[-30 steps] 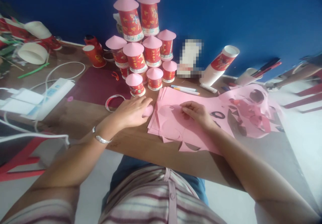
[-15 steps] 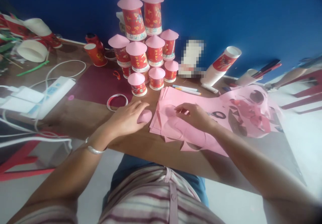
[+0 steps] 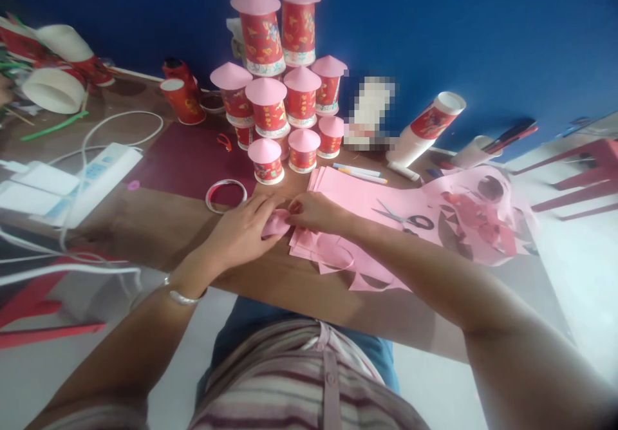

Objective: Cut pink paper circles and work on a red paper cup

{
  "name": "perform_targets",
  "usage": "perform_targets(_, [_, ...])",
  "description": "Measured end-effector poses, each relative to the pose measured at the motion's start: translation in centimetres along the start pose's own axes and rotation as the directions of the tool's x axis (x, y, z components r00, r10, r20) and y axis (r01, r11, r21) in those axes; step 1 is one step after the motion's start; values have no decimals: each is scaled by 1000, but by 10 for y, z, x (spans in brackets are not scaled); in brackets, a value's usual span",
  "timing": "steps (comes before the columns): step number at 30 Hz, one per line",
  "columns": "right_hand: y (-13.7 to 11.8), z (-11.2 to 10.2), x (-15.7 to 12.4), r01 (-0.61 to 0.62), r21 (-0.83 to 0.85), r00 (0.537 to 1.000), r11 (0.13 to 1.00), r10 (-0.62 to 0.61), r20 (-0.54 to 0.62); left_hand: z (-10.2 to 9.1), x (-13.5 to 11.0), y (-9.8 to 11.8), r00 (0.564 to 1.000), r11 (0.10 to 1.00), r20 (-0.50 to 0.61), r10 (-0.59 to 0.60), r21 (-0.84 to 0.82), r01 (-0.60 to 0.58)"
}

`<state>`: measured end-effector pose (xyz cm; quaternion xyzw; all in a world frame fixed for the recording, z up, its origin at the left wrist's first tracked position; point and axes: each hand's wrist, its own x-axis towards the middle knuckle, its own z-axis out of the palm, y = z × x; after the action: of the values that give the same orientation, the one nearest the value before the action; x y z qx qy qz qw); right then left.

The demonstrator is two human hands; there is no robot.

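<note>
My left hand (image 3: pixel 244 233) is closed on a small rounded piece of pink paper (image 3: pixel 275 224) just above the table's front part. From the right, my right hand (image 3: pixel 316 212) reaches across, its fingertips pinched at the right edge of that same piece. Beneath my right forearm lie stacked pink paper sheets (image 3: pixel 352 188), with curved cut-outs along their front side. Black-handled scissors (image 3: pixel 398 216) rest on the sheets with the blades apart. Behind my hands stand several red paper cups with pink cone roofs (image 3: pixel 266 163), some stacked in tiers.
A roll of tape (image 3: pixel 226 196) lies left of the cups. Farther left are a white power strip (image 3: pixel 99 182) with cables and a red paper cup (image 3: pixel 182 102). Pens (image 3: pixel 360 172) lie behind the sheets. Pink paper scraps (image 3: pixel 483 217) and stacked cups (image 3: pixel 427 127) are on the right.
My right hand has moved left from over the pink sheets to the paper piece in my left hand. The scissors now show more fully. My left hand has barely moved.
</note>
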<state>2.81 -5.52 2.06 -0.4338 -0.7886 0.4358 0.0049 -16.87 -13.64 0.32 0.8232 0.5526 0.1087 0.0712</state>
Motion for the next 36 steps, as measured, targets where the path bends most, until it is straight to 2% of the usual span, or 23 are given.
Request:
perform_targets(3, [-2, 1, 3, -28, 60, 999, 998, 26, 38, 2, -2, -2, 1000, 1000, -16, 2, -28, -2])
perform_targets(6, [0, 3, 1, -58, 230, 998, 971, 54, 23, 0, -5, -3, 999, 996, -44, 13, -93, -17])
perform_targets(8, [4, 2, -5, -23, 404, 1000, 915, 21, 11, -3, -6, -3, 993, 980, -118, 3, -197, -27])
perform_targets(10, [10, -2, -15, 53, 576, 998, 816, -61, -7, -6, -5, -3, 976, 931, -212, -58, -365, -24])
perform_targets(12, [18, -7, -28, 129, 662, 991, 738, -113, -67, -8, -1, -1, 959, 813, -239, -155, -582, -14])
perform_targets(13, [22, -10, -35, 158, 681, 988, 715, -112, -110, -9, 3, 0, 959, 723, -206, -197, -690, 0])
perform_targets(14, [27, -12, -41, 173, 695, 984, 698, -99, -146, -9, 9, 2, 962, 620, -148, -229, -784, 27])
perform_targets(16, [36, -14, -53, 198, 702, 974, 684, -58, -218, -9, 22, 9, 969, 421, 36, -246, -896, 140])
perform_targets(18, [46, -14, -62, 214, 692, 962, 689, -26, -272, -7, 37, 18, 956, 229, 190, -223, -943, 241])
perform_targets(20, [57, -13, -69, 223, 683, 952, 696, -6, -305, -3, 51, 27, 937, 52, 296, -184, -949, 310])
perform_targets(23, [72, -10, -75, 249, 697, 944, 672, -8, -330, 5, 72, 39, 934, -128, 325, -148, -943, 308])
perform_targets(25, [80, -10, -76, 293, 741, 935, 604, -20, -354, 11, 83, 44, 941, -216, 311, -133, -936, 279])
perform_targets(28, [90, -10, -75, 382, 794, 899, 472, 10, -439, 15, 97, 49, 944, -287, 314, -102, -918, 274])
perform_targets(30, [93, -12, -73, 421, 797, 870, 432, 55, -489, 16, 104, 50, 943, -300, 324, -80, -910, 287])
perform_targets(33, [95, -13, -71, 420, 795, 856, 438, 98, -507, 18, 109, 53, 938, -294, 339, -68, -905, 306])
perform_targets(36, [98, -12, -70, 376, 805, 867, 460, 132, -480, 23, 111, 53, 928, -298, 362, -84, -898, 323])
